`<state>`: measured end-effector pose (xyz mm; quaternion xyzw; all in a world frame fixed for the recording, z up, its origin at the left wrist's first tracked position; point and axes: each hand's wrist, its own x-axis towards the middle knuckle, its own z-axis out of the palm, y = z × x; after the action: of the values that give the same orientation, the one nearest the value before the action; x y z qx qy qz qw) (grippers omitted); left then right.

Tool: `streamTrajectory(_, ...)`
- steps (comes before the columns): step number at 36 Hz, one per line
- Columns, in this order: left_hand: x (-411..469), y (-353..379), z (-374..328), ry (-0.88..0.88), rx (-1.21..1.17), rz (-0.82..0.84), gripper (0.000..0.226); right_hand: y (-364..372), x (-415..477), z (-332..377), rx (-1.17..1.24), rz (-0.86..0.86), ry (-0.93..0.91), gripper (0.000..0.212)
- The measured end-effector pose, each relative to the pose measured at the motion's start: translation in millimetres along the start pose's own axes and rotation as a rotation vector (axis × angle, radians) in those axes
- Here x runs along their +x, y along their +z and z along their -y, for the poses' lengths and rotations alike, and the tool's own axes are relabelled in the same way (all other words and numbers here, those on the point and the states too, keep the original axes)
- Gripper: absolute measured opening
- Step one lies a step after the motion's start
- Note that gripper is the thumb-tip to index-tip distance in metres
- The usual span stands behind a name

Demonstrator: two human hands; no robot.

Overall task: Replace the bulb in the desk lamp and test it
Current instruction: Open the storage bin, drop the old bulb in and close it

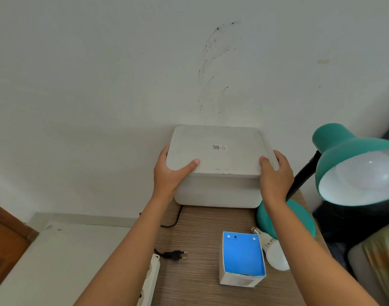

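A teal desk lamp [334,151] stands at the right of the wooden table, its shade facing me with a white bulb [365,168] screwed in. Its round teal base [299,219] sits behind my right forearm. A loose white bulb [275,252] lies on the table beside a blue and white bulb box [242,257]. The lamp's black plug [175,254] lies unplugged near a white power strip [150,277]. My left hand [169,173] and my right hand [275,175] grip the two ends of the lid of a white storage box [217,164] against the wall.
The wooden table [195,274] ends at the left just past the power strip, with a white surface below it. A black cable [175,219] runs under the storage box. A dark object and fabric sit at the far right behind the lamp.
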<state>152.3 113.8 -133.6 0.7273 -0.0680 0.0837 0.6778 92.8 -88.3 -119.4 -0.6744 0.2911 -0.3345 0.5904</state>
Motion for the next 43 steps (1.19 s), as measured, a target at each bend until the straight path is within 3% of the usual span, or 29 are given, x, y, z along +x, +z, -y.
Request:
streamTrajectory(4, 0.3, 3.1, -2.7, 0.006, 0.000, -0.041, 0.044, 2.2, 4.1, -1.5, -0.069, -0.014, -0.026, 0.032)
streamTrajectory(9, 0.0, 7.6, -5.6, 0.002, 0.001, -0.092, 0.049, 3.0, 4.2, -0.5, -0.119, -0.025, 0.003, 0.039)
streamTrajectory(13, 1.3, 10.2, -9.1, 0.010, 0.020, -0.130, 0.038, 3.0, 4.0, 0.7, -0.115, -0.014, -0.012, 0.035)
streamTrajectory(22, 5.5, 12.1, -12.1, 0.011, 0.071, -0.172, 0.022, 1.1, 3.9, 3.2, -0.079, 0.006, 0.021, 0.052)
streamTrajectory(26, 4.9, 11.9, -15.6, 0.006, 0.069, -0.159, 0.015, -0.3, 2.4, 7.1, -0.076, 0.010, 0.030, 0.046)
streamTrajectory(36, 7.5, 10.5, -18.3, 0.031, 0.069, -0.143, 0.028, -1.2, 5.8, 25.7, -0.067, -0.035, -0.099, 0.048)
streamTrajectory(43, 3.5, 3.5, -25.1, 0.041, 0.083, -0.168, 0.054, -1.2, -1.5, 36.6, -0.033, -0.008, -0.161, 0.048)
